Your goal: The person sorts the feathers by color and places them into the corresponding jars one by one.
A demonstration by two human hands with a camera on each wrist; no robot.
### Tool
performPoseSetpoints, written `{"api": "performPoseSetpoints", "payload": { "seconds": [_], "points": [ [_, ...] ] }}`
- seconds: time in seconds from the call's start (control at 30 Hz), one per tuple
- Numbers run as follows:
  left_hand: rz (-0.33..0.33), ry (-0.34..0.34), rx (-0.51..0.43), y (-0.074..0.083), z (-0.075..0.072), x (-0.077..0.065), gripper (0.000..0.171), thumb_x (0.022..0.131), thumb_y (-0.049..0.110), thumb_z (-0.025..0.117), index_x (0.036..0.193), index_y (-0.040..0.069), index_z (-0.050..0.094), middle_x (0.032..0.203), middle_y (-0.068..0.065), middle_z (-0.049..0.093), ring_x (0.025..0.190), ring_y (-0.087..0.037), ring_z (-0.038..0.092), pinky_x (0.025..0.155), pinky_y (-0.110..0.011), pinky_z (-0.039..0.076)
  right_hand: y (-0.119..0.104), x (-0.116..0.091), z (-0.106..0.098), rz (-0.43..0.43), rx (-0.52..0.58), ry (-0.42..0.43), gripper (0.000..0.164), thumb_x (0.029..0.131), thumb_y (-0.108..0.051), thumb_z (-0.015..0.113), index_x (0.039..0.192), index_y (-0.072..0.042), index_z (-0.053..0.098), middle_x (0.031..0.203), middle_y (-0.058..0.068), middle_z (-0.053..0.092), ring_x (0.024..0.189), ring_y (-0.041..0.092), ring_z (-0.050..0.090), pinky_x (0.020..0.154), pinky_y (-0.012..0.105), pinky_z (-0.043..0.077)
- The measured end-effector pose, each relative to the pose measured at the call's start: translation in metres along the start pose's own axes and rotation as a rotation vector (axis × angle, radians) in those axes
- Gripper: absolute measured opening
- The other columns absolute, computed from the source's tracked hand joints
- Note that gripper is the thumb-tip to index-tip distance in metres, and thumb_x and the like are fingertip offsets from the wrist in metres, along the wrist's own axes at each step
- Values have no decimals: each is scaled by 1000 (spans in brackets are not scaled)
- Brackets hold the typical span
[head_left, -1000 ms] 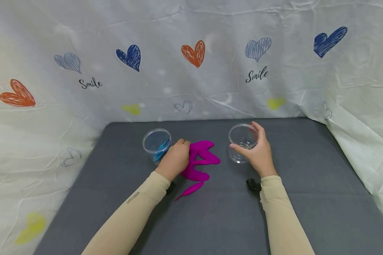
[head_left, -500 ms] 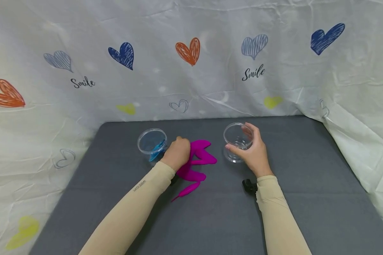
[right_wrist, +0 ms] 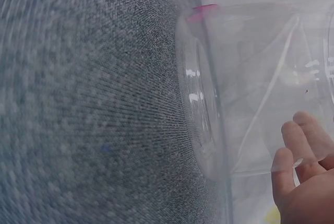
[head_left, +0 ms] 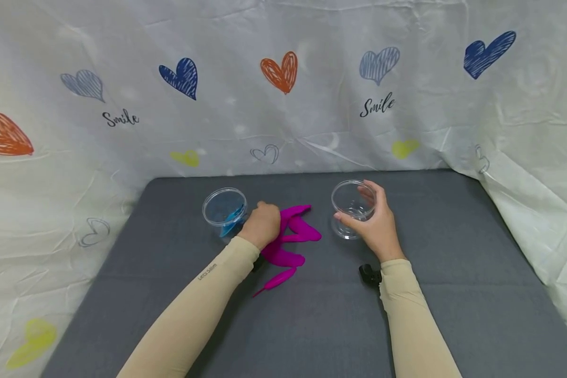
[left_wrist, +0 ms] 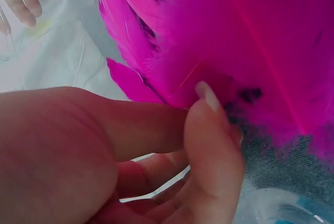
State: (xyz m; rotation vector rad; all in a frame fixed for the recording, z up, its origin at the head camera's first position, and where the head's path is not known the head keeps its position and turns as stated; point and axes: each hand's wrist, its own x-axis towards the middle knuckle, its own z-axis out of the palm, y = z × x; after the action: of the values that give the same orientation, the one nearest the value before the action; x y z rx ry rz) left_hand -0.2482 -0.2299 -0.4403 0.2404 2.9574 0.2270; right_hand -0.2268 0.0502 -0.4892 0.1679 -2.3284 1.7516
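Several magenta feathers (head_left: 283, 255) lie in a fanned pile mid-table. My left hand (head_left: 263, 223) is at the pile's left side, and in the left wrist view its thumb and index finger pinch a magenta feather (left_wrist: 255, 41) near its base. The pinched quill is mostly hidden by the fingers. On the right, a clear plastic jar (head_left: 344, 223) stands upright on the table. My right hand (head_left: 382, 231) holds it from the right side, thumb in front and fingers behind. No contents show in this jar.
A second clear jar (head_left: 217, 212) with blue feathers (head_left: 231, 224) inside stands left of my left hand. One magenta feather (head_left: 280, 278) lies apart at the pile's near end. The grey tablecloth (head_left: 312, 331) ends at a white curtain (head_left: 321, 121) behind.
The farthest magenta feather in the pile has tipped and looks narrower. My left hand has shifted slightly at the pile. The right hand keeps its hold on the jar; the head view has shifted a little.
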Motion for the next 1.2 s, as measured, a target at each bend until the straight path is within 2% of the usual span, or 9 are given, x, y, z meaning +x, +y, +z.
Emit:
{"api": "performPoseSetpoints", "payload": {
  "seconds": [0.07, 0.17, 0.4, 0.53, 0.63, 0.83, 0.9, 1.07, 1.2],
  "points": [
    [-7, -12, -19, 0, 1, 0, 22, 101, -2, 55, 91, -12, 73, 106, -32, 65, 66, -33, 70, 58, -43, 64, 0, 0, 0, 4, 2, 0, 100, 83, -38, 96, 163, -30, 37, 161, 8, 54, 155, 25, 48, 129, 57, 37],
    [10, 13, -34, -1, 3, -2, 21, 101, -1, 57, 87, -9, 71, 100, -29, 66, 68, -32, 70, 58, -42, 63, 0, 0, 0, 8, 4, -1, 100, 83, -38, 96, 163, -32, 37, 161, 7, 54, 156, 24, 47, 129, 56, 37],
    [96, 192, 12, 3, 9, -6, 18, 98, 4, 67, 83, -4, 63, 80, -23, 69, 67, -36, 76, 60, -43, 67, 0, -1, -1, 9, 9, 2, 99, 83, -38, 96, 163, -31, 37, 161, 8, 54, 156, 24, 47, 130, 56, 37],
    [145, 290, 59, 5, 4, -11, 22, 97, 6, 70, 81, 0, 57, 70, -18, 65, 62, -34, 75, 56, -41, 66, 0, -1, 1, 11, 8, -8, 99, 83, -39, 95, 163, -32, 37, 161, 5, 55, 156, 23, 46, 129, 56, 37],
    [190, 351, 77, 7, -6, -16, 23, 96, 5, 70, 81, 2, 54, 65, -13, 59, 56, -29, 70, 50, -37, 62, 0, -1, 3, 11, -2, -15, 99, 83, -41, 95, 163, -32, 37, 161, 4, 55, 156, 22, 47, 128, 56, 38],
    [295, 465, 98, 10, -34, -23, 20, 96, -3, 61, 81, 4, 50, 63, -5, 43, 49, -14, 40, 43, -27, 36, 0, -2, 8, 13, -2, -19, 100, 81, -45, 97, 161, -35, 38, 160, 3, 56, 154, 19, 48, 127, 55, 40],
    [322, 497, 106, 14, -46, -25, 19, 96, -2, 59, 81, 4, 50, 64, -4, 42, 50, -14, 37, 44, -27, 33, 0, -3, 9, 10, -2, -22, 101, 80, -46, 97, 161, -35, 38, 160, 3, 56, 154, 19, 49, 126, 55, 40],
    [397, 538, 141, 31, -73, -29, 16, 98, 2, 62, 86, 5, 53, 72, -8, 54, 50, -19, 48, 44, -34, 45, -2, -3, 11, 0, -2, -33, 102, 80, -47, 97, 162, -33, 37, 161, 6, 54, 154, 19, 49, 125, 57, 41],
    [462, 517, 179, 48, -82, -32, 8, 99, 5, 68, 94, 3, 61, 84, -10, 65, 52, -21, 57, 47, -36, 54, -3, -2, 11, 1, -13, -34, 102, 81, -48, 96, 162, -33, 37, 160, 3, 55, 154, 20, 49, 125, 57, 42]
  ]
}}
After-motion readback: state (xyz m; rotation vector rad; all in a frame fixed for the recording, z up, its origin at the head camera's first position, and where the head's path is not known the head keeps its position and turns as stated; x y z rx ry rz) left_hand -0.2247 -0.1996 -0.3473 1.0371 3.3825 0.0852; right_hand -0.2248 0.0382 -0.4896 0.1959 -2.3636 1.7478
